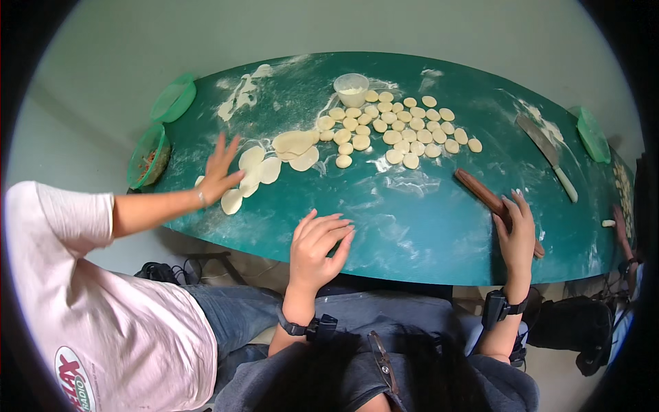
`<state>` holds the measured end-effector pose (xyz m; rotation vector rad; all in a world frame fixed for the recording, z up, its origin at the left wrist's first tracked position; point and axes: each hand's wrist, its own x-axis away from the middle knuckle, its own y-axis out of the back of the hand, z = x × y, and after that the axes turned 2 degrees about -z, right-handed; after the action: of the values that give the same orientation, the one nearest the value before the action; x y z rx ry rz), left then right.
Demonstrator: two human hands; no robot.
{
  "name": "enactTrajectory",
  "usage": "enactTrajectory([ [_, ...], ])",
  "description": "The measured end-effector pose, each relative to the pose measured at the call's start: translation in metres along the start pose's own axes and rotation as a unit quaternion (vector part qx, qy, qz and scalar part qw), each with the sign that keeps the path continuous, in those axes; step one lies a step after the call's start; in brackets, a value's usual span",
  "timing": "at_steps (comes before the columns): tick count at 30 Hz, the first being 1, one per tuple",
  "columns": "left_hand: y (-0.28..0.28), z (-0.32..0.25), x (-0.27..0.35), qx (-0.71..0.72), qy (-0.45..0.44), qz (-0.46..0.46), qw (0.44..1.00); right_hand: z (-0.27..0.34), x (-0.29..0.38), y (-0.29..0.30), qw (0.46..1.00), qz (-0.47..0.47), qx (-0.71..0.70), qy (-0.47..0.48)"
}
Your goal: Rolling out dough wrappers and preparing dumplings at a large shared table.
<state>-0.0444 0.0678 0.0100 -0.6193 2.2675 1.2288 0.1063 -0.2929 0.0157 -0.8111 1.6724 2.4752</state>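
Note:
My left hand [320,250] is raised at the near edge of the green table [412,232], fingers curved and apart, holding nothing. Over the near end of a brown wooden rolling pin [481,190] lies my right hand [516,232], its thumb and fingers on either side of the wood; whether it grips the pin is unclear. Beyond them, many small flattened dough discs [409,135] are spread on the floured surface. Rolled dough wrappers [293,144] overlap to their left, and more wrappers [250,167] lie near a co-worker's hand [220,172].
A plastic cup of flour [351,90] stands behind the discs. A broad-bladed knife [545,149] lies at the right. Green baskets stand at the left, one holding filling [149,162]; another basket [593,135] is far right. Another person's hand [619,221] is beside dough at the right edge.

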Motion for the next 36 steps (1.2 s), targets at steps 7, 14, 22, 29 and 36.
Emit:
enactTrajectory([
  [7,0.008,0.005,0.006,-0.004,0.002,-0.011,1.0,-0.002,0.013,-0.006,1.0,0.002,0.025,-0.008],
  [14,0.006,0.007,0.012,-0.001,0.013,-0.019,1.0,-0.01,0.03,-0.009,0.993,-0.007,0.099,-0.057],
  [22,0.012,0.009,0.012,-0.015,0.026,-0.029,0.999,-0.013,0.036,-0.008,0.988,-0.01,0.142,-0.054],
  [29,0.054,0.051,0.017,-0.163,0.174,0.008,0.971,-0.017,0.036,-0.003,0.99,0.04,0.12,-0.054],
  [36,0.138,0.143,-0.007,-0.338,0.348,0.071,0.871,-0.031,0.036,0.002,0.988,0.061,0.138,-0.044],
])
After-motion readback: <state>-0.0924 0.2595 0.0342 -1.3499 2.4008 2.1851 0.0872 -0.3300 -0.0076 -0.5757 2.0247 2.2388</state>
